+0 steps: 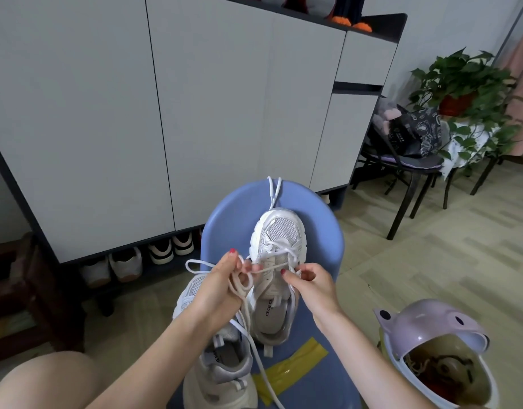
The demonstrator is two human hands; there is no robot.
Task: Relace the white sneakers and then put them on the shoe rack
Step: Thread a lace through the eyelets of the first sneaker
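Head view has you mid-lacing the far sneaker [276, 261] on the blue stool [322, 225]: left hand [222, 286] grips coiled lace [239, 283], right hand [309, 283] pinches its end, which you thread next through an eyelet.

A white sneaker [276, 261] is being held toe-up toward twelve o'clock on a blue stool [328, 252], while its lace [239, 286] is being pinched in loops by the left hand [222, 286] and pulled taut at three o'clock by the right hand [310, 286]. A second sneaker [219, 364] is lying at seven o'clock, with yellow tape [292, 370] just beside it at five o'clock.
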